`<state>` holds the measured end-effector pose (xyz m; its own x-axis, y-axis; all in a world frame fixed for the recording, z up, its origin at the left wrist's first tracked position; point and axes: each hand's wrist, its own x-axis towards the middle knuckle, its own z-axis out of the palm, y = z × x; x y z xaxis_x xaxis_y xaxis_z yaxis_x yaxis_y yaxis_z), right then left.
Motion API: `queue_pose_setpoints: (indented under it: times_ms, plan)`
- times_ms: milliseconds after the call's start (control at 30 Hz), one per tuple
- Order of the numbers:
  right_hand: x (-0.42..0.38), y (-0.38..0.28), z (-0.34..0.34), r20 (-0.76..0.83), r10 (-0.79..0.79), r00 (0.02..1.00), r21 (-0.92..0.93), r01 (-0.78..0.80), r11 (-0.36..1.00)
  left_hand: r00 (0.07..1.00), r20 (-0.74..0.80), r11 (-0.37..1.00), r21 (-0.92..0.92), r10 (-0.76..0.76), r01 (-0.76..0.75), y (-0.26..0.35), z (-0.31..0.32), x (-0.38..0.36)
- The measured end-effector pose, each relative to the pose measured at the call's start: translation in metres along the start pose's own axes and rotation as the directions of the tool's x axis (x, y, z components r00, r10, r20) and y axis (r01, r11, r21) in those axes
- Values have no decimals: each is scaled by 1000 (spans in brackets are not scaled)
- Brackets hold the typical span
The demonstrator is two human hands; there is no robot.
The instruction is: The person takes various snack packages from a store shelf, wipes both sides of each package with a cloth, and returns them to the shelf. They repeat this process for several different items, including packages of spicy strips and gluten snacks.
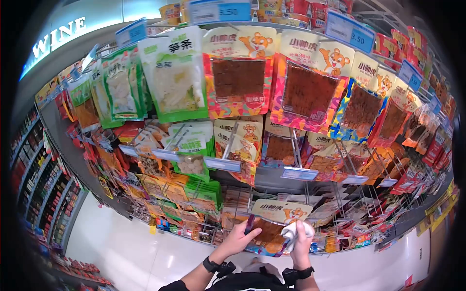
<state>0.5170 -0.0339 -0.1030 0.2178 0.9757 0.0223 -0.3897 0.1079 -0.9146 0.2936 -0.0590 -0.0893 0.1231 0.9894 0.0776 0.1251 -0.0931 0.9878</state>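
Observation:
In front of my body is a snack packet (266, 234) with a cream top, a cartoon tiger and a clear window showing brown food. My left hand (239, 240) grips its left edge, thumb on the front. My right hand (303, 244) is closed on a crumpled white cloth (291, 233), which lies against the packet's right side. Whether the right fingers also hold the packet's edge is hidden. Both wrists wear black straps. Just beyond the packet are the lower rows of the hanging snack display.
Similar tiger packets (239, 80) and a green-white packet (174, 77) hang on hooks above. Metal hooks (297, 154) with price tags (300, 173) stick out towards me. Cup tubs (291, 19) line the top shelf. Bottle shelves (41, 179) stand left, beyond the pale floor (126, 252).

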Motion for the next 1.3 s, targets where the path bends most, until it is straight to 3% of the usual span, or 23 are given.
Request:
queue_pose_setpoints:
  times_ms: [67, 133, 167, 233, 267, 333, 367, 433, 533, 667, 733, 800, 867, 933, 967, 1000, 1067, 1167, 1233, 1300]
  plan:
    - [25, -13, 0, 42, -61, 997, -28, 62, 998, 996, 39, 994, 75, -85, 82, 5, 1, 25]
    - [52, -16, -5, 58, -107, 993, -85, 112, 990, 956, -186, 974, 47, 225, -220, 9, 17, 48]
    - [62, -19, -2, 51, -93, 994, -81, 97, 992, 945, -219, 970, 25, 242, -243, 15, 22, 58]
    - [74, -31, 11, -36, -245, 969, -195, 234, 952, 917, -281, 959, 71, 284, -276, 22, 27, 74]
    - [80, -29, 7, -40, -228, 973, -195, 216, 957, 897, -328, 954, 63, 297, -292, 27, 31, 80]
    - [98, -30, 6, 123, -372, 920, -251, 392, 885, 870, -367, 941, 60, 330, -332, 43, 32, 94]
    - [101, -42, 5, 207, -362, 909, -283, 410, 867, 848, -413, 929, -13, 331, -369, 43, 34, 99]
    - [110, -43, 2, 218, -358, 908, -274, 409, 871, 794, -498, 885, -103, 349, -453, 47, 40, 108]
    - [119, -40, 2, 215, -363, 907, -283, 414, 865, 819, -489, 915, -97, 300, -392, 50, 37, 122]
    - [130, -46, 6, 238, -428, 872, -337, 487, 806, 787, -514, 892, -88, 341, -444, 57, 38, 144]
    - [135, -46, 5, 320, -442, 838, -342, 537, 771, 784, -524, 904, -61, 332, -424, 56, 40, 149]
    - [137, -45, 5, 315, -470, 825, -331, 559, 760, 725, -516, 861, 46, 455, -507, 55, 41, 152]
    - [139, -44, 6, 317, -494, 810, -320, 582, 748, 723, -528, 855, 13, 446, -518, 56, 41, 151]
    - [143, -44, 8, 315, -565, 762, -270, 643, 717, 683, -531, 842, 121, 502, -526, 64, 42, 148]
    - [143, -46, 9, 319, -562, 763, -268, 641, 719, 661, -590, 871, 169, 464, -461, 73, 50, 150]
    - [142, -49, 11, 315, -525, 791, -275, 606, 747, 659, -593, 872, 172, 463, -458, 71, 48, 150]
    - [142, -48, 10, 311, -485, 818, -280, 566, 775, 697, -578, 847, -18, 425, -531, 68, 44, 149]
    - [144, -44, 9, 347, -502, 792, -356, 607, 711, 705, -578, 862, -6, 411, -507, 67, 41, 152]
    - [146, -42, 15, 313, -452, 835, -201, 524, 828, 706, -595, 874, -14, 383, -486, 68, 41, 157]
    - [149, -37, 18, 311, -461, 831, -179, 528, 830, 707, -573, 860, -9, 413, -510, 57, 35, 164]
